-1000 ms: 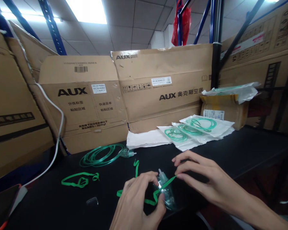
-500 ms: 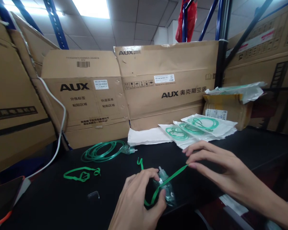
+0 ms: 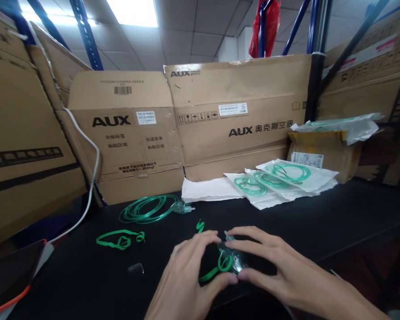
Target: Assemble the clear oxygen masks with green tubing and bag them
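Note:
Both hands meet over a small clear plastic mask piece (image 3: 234, 261) on the black table (image 3: 336, 213). My left hand (image 3: 190, 275) curls round its left side, thumb under a green elastic strap (image 3: 216, 269). My right hand (image 3: 270, 266) covers the piece from the right, fingers bent and pinching it together with the strap. The strap's free end (image 3: 200, 226) pokes up behind my left fingers. The piece is largely hidden by my fingers.
A coil of green tubing (image 3: 146, 209) and a loose green strap (image 3: 120, 239) lie to the left. Sealed white packs of green tubing (image 3: 280, 180) sit behind, beside a small box (image 3: 323, 153). AUX cartons (image 3: 233, 115) wall the back. A small clear part (image 3: 135, 268) lies nearby.
My right hand, which had drawn the green strap out to the right, has come back to the clear piece. The strap is now gathered between both hands.

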Tool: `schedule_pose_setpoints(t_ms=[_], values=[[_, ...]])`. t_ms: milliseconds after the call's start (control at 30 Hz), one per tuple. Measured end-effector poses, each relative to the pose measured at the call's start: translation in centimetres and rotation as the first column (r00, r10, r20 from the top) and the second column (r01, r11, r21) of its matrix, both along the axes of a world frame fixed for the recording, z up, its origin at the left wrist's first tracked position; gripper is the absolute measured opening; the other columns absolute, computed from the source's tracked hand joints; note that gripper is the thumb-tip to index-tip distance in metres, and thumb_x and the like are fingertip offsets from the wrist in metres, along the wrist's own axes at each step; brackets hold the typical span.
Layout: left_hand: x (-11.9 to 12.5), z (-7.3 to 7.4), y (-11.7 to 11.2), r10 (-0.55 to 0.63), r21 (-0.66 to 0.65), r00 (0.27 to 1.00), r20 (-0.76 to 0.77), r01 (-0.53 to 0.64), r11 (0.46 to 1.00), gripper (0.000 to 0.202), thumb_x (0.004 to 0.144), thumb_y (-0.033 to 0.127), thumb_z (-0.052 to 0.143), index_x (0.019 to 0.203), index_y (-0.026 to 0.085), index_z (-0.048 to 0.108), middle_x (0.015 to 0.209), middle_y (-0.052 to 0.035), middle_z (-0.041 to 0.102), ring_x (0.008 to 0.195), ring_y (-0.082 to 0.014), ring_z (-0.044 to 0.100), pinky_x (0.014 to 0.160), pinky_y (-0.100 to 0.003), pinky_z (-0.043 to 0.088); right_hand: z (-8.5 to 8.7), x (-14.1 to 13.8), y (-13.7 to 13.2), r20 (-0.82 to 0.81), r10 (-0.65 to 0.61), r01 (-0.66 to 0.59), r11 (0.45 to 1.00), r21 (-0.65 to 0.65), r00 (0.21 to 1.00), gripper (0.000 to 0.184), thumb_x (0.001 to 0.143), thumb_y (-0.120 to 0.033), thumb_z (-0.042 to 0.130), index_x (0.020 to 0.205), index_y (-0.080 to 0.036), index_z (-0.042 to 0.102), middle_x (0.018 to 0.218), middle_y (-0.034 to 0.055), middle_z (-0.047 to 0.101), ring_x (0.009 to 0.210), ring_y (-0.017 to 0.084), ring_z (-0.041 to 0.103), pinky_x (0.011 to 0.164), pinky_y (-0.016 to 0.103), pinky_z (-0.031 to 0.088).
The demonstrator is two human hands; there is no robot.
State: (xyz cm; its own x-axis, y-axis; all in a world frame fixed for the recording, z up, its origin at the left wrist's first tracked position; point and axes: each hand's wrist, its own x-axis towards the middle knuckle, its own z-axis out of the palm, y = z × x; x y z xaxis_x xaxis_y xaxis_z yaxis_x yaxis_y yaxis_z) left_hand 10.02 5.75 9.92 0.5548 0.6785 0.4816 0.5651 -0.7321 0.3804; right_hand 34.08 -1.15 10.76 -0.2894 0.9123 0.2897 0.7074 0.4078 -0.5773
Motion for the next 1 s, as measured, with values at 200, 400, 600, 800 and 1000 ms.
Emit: schedule_pose_setpoints(t_ms=[200,400,600,800,1000], values=[[-2.8,2.7,2.2,0.125,0.08,0.992,0.035,-0.127,0.989,0.028,0.104,0.045,0.047,0.111,0.033,0.072,0.116,-0.0003,0.075,0.111,-0.0263,0.068,0.097,-0.042,0.055,0.6,-0.4,-0.1,0.02,-0.015,0.015,1.0,-0.018,1.0,0.047,0.1,-0.049,0.061,0.145,-0.038,0.058,0.158,0.0023,0.051,0.144,0.027,0.049,0.121,0.047,0.039],[-1.7,5.2,4.7,0.146,0.083,0.962,-0.232,-0.13,0.988,0.034,0.103,0.042,0.047,0.103,0.028,0.078,0.102,-0.0037,0.077,0.101,-0.0289,0.07,0.09,-0.041,0.052,0.5,-0.6,-0.1,0.009,-0.018,0.018,1.0,-0.002,1.0,0.048,0.098,-0.046,0.063,0.144,-0.034,0.06,0.155,0.004,0.054,0.145,0.029,0.048,0.121,0.049,0.04],[0.1,5.6,6.5,0.113,0.019,0.926,-0.361,-0.113,0.993,0.024,0.097,0.035,0.058,0.099,0.026,0.079,0.091,-0.0044,0.077,0.088,-0.0281,0.072,0.075,-0.034,0.05,0.0,-0.4,-0.2,-0.007,-0.022,0.021,1.0,-0.009,1.0,0.05,0.098,-0.047,0.063,0.145,-0.035,0.059,0.157,0.0052,0.052,0.146,0.032,0.046,0.119,0.055,0.04],[0.5,4.7,6.9,0.08,-0.003,0.925,-0.371,-0.088,0.996,0.018,0.094,0.028,0.06,0.089,0.024,0.076,0.091,-0.0034,0.076,0.086,-0.0256,0.072,0.073,-0.031,0.049,0.4,-0.4,-0.3,-0.019,-0.038,0.036,0.994,-0.102,0.999,0.052,0.097,-0.049,0.063,0.147,-0.037,0.055,0.164,0.0029,0.042,0.15,0.032,0.04,0.121,0.056,0.036],[-0.1,4.5,3.9,0.104,-0.006,0.962,-0.252,-0.109,0.994,0.019,0.098,0.03,0.052,0.095,0.024,0.07,0.104,-0.0029,0.073,0.09,-0.0236,0.072,0.079,-0.033,0.052,-0.2,-0.2,-0.1,-0.076,-0.005,-0.002,0.995,-0.095,0.997,0.058,0.096,-0.049,0.065,0.149,-0.038,0.047,0.165,0.0013,0.039,0.151,0.03,0.039,0.124,0.051,0.034]])
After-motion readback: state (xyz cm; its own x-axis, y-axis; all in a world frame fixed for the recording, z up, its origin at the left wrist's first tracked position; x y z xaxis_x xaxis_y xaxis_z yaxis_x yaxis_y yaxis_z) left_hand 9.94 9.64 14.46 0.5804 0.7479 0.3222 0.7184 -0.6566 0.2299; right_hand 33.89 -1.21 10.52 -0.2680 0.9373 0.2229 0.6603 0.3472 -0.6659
